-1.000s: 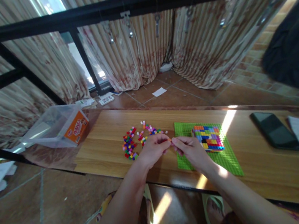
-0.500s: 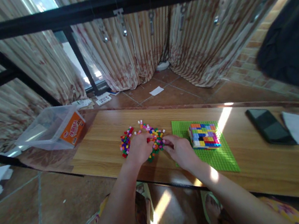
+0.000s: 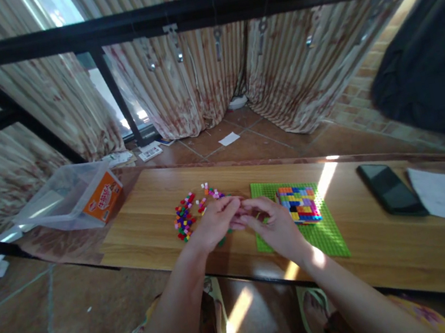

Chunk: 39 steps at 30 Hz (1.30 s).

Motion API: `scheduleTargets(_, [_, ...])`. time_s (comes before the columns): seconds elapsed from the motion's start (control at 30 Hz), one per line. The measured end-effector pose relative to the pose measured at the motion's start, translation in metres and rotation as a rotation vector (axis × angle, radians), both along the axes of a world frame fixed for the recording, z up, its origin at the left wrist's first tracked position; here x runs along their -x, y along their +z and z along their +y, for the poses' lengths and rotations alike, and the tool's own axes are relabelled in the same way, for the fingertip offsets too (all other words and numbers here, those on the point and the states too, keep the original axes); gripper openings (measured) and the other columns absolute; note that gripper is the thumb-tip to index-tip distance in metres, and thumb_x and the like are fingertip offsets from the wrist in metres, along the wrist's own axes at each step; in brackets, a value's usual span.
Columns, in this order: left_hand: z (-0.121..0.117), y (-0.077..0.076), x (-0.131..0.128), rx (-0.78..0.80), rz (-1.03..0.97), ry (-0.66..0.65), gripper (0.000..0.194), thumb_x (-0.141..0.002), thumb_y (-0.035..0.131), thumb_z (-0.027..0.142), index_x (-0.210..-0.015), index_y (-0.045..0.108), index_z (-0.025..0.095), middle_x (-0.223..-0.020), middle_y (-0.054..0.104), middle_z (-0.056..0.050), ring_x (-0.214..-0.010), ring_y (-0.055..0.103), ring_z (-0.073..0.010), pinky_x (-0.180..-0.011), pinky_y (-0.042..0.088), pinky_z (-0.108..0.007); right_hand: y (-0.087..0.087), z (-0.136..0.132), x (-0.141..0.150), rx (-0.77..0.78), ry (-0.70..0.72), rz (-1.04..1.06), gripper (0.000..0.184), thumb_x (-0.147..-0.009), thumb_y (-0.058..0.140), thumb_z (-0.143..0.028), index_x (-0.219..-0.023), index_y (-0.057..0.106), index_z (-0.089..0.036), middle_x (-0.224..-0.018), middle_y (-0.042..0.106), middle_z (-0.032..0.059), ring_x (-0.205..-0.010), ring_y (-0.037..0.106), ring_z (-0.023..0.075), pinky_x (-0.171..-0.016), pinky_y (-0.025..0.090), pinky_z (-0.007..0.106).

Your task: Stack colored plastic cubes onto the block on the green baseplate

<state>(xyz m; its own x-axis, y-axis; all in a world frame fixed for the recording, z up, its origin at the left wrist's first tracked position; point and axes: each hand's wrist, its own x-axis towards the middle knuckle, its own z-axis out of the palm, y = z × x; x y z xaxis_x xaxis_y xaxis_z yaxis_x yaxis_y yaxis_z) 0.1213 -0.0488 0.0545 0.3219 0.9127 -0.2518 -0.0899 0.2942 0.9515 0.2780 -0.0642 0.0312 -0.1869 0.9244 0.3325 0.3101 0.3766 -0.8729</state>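
Both hands meet above the wooden table (image 3: 151, 225), just left of a green baseplate (image 3: 324, 234). My left hand (image 3: 215, 224) has its fingers curled, tips pinched toward the right hand. My right hand (image 3: 273, 225) is also curled, fingertips against the left ones. Whatever they hold between them is too small to make out. A pile of small coloured bricks (image 3: 186, 219) lies just beyond my left hand. On the baseplate stands a block of stacked multicoloured bricks (image 3: 299, 203), right of my right hand.
A clear plastic box with an orange label (image 3: 76, 195) sits at the table's left end. A dark phone (image 3: 391, 195) and a white paper (image 3: 443, 196) lie at the right. Black metal bars (image 3: 194, 8) and curtains stand behind.
Half a second ago both hands were down in the brick pile; now they are lifted and brought together near the baseplate's left edge, fingertips touching.
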Motion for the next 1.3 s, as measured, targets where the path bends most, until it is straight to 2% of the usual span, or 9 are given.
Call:
scheduleTargets(0.2, [-0.006, 0.002, -0.011, 0.115, -0.273, -0.041, 0.041, -0.083, 0.064, 0.034, -0.12, 0.061, 0.015, -0.099, 0.07, -0.01, -0.076, 0.065, -0.0142, -0.071, 0.055, -0.028, 0.006, -0.003, -0.01, -0.047, -0.007, 0.022, 0.017, -0.083, 0.065, -0.025, -0.099, 0.07, -0.023, -0.094, 0.064, 0.0034, -0.084, 0.06, 0.0143, -0.076, 0.05, 0.028])
scheduleTargets(0.33, [-0.007, 0.005, -0.02, 0.14, -0.345, -0.072, 0.041, -0.083, 0.065, 0.031, -0.121, 0.061, 0.017, -0.096, 0.07, -0.009, -0.077, 0.066, -0.015, -0.073, 0.056, -0.031, 0.009, -0.005, -0.015, -0.069, -0.023, 0.035, 0.015, -0.084, 0.063, -0.025, -0.098, 0.07, -0.024, -0.093, 0.064, 0.0028, -0.08, 0.06, 0.0129, -0.073, 0.05, 0.027])
scheduleTargets(0.5, [-0.001, 0.008, -0.024, 0.138, -0.215, -0.057, 0.04, -0.087, 0.059, 0.04, -0.117, 0.061, 0.014, -0.087, 0.071, -0.01, -0.07, 0.067, -0.015, -0.065, 0.054, -0.026, 0.012, -0.01, -0.031, -0.091, -0.127, 0.047, 0.007, -0.081, 0.065, -0.024, -0.086, 0.069, -0.021, -0.085, 0.066, 0.0018, -0.076, 0.06, 0.0127, -0.073, 0.05, 0.028])
scheduleTargets(0.7, [0.003, 0.004, -0.029, 0.076, -0.012, -0.063, 0.036, -0.082, 0.066, 0.034, -0.111, 0.062, 0.013, -0.097, 0.072, -0.011, -0.076, 0.067, -0.0138, -0.071, 0.052, -0.026, 0.019, -0.005, -0.086, 0.127, -0.339, 0.13, 0.013, -0.075, 0.067, -0.032, -0.077, 0.07, -0.019, -0.077, 0.071, 0.0017, -0.067, 0.062, 0.014, -0.065, 0.051, 0.029])
scheduleTargets(0.73, [0.003, 0.003, -0.031, 0.075, 0.011, -0.072, 0.036, -0.082, 0.067, 0.033, -0.11, 0.063, 0.013, -0.097, 0.072, -0.011, -0.075, 0.067, -0.0133, -0.071, 0.052, -0.026, 0.021, -0.003, -0.098, 0.153, -0.33, 0.084, 0.016, -0.075, 0.067, -0.033, -0.082, 0.071, -0.019, -0.08, 0.072, 0.0026, -0.069, 0.063, 0.0151, -0.067, 0.051, 0.03])
scheduleTargets(0.8, [0.003, 0.001, -0.034, 0.075, 0.044, -0.094, 0.035, -0.081, 0.067, 0.032, -0.11, 0.063, 0.013, -0.096, 0.072, -0.01, -0.075, 0.067, -0.0129, -0.072, 0.051, -0.026, 0.022, 0.0, -0.12, 0.18, -0.452, -0.03, 0.02, -0.075, 0.065, -0.034, -0.086, 0.073, -0.019, -0.077, 0.073, 0.0035, -0.068, 0.064, 0.0169, -0.065, 0.05, 0.031])
scheduleTargets(0.93, [0.005, -0.002, -0.041, 0.067, 0.08, -0.114, 0.032, -0.081, 0.066, 0.03, -0.108, 0.064, 0.014, -0.095, 0.072, -0.009, -0.075, 0.066, -0.0127, -0.072, 0.05, -0.027, 0.018, 0.003, -0.143, 0.121, -0.548, -0.322, 0.023, -0.081, 0.057, -0.035, -0.085, 0.075, -0.02, -0.081, 0.074, 0.0058, -0.073, 0.067, 0.0201, -0.068, 0.05, 0.032])
scheduleTargets(1.1, [0.007, -0.004, -0.049, 0.051, 0.113, -0.117, 0.03, -0.08, 0.066, 0.028, -0.106, 0.064, 0.013, -0.093, 0.072, -0.009, -0.072, 0.065, -0.0124, -0.069, 0.049, -0.026, 0.01, 0.002, -0.139, -0.027, -0.481, -0.64, 0.027, -0.088, 0.049, -0.031, -0.086, 0.074, -0.023, -0.084, 0.072, 0.0055, -0.071, 0.065, 0.0193, -0.062, 0.045, 0.03])
scheduleTargets(1.3, [0.007, -0.003, -0.057, 0.038, 0.163, -0.138, 0.028, -0.08, 0.063, 0.025, -0.105, 0.064, 0.012, -0.09, 0.072, -0.008, -0.07, 0.065, -0.0122, -0.067, 0.048, -0.026, 0.008, 0.003, -0.133, -0.052, -0.443, -0.763, 0.028, -0.09, 0.047, -0.026, -0.088, 0.074, -0.023, -0.083, 0.07, 0.0053, -0.065, 0.063, 0.0172, -0.06, 0.041, 0.027])
